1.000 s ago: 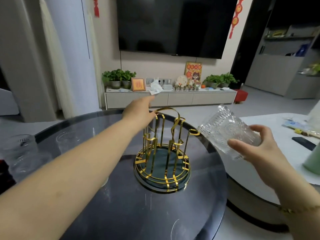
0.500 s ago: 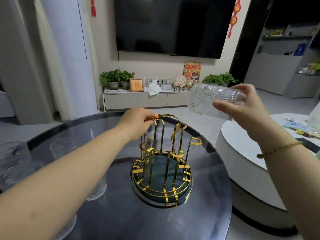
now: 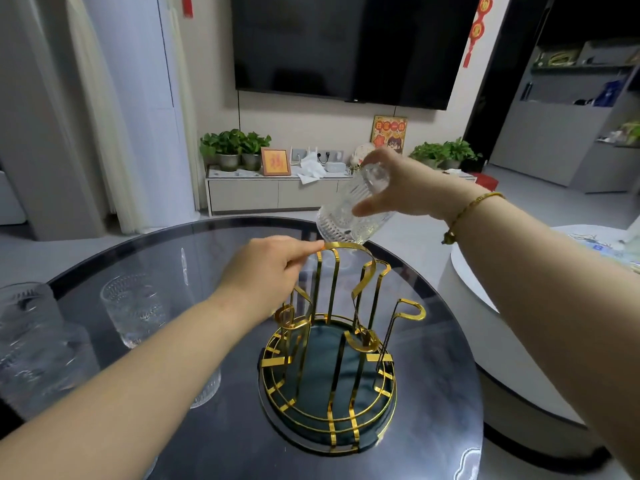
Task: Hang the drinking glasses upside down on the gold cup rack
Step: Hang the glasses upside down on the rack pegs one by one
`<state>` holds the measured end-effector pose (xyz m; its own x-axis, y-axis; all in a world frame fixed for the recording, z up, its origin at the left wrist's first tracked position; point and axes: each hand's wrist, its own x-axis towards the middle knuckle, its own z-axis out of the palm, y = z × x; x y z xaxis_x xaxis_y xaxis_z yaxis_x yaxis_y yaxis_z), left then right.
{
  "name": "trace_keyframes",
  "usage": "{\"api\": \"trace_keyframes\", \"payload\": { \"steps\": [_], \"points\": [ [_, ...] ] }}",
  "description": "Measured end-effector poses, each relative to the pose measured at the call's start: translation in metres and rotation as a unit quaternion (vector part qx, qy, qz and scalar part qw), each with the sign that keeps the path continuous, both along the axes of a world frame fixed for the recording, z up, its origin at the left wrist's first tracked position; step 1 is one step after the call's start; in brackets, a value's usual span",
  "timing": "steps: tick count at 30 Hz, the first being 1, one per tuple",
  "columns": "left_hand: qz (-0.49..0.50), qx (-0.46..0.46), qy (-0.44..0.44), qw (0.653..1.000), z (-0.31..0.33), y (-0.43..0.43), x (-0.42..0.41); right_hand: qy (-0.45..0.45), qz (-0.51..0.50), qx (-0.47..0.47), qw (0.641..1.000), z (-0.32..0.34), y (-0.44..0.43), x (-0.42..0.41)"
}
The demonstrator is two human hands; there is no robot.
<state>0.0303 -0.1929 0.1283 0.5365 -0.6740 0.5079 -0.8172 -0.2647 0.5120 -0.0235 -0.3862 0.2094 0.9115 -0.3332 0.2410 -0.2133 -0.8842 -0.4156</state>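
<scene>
Single head-worn wide-angle view, forward and down, close over the round table (image 3: 433, 393).

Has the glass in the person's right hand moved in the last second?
Yes. The glass was out to the right of the gold rack; it now hangs mouth-down just above the rack's top.

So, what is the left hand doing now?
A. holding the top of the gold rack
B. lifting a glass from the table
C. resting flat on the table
A: the left hand pinches the top loop of the gold rack, while the right hand holds the glass tilted above it.
</scene>
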Motion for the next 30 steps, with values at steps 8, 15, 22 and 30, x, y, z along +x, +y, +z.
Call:
{"api": "trace_keyframes", "payload": {
  "steps": [8, 15, 22, 30],
  "points": [
    [-0.008, -0.022, -0.004, 1.0, -0.008, -0.002, 0.0, 0.103, 0.059, -0.081, 0.99, -0.015, 0.017, 0.032],
    [-0.017, -0.033, 0.029, 0.999, -0.01, -0.002, 0.004, 0.161, 0.102, -0.1, 0.977, -0.039, 0.026, 0.048],
    [-0.029, -0.061, 0.053, 0.996, -0.015, -0.002, 0.008, 0.211, 0.125, -0.092, 0.965, -0.05, 0.02, 0.051],
    [-0.021, -0.085, 0.072, 0.994, -0.019, -0.004, 0.01, 0.234, 0.117, -0.036, 0.965, -0.063, 0.013, 0.049]
  ]
}}
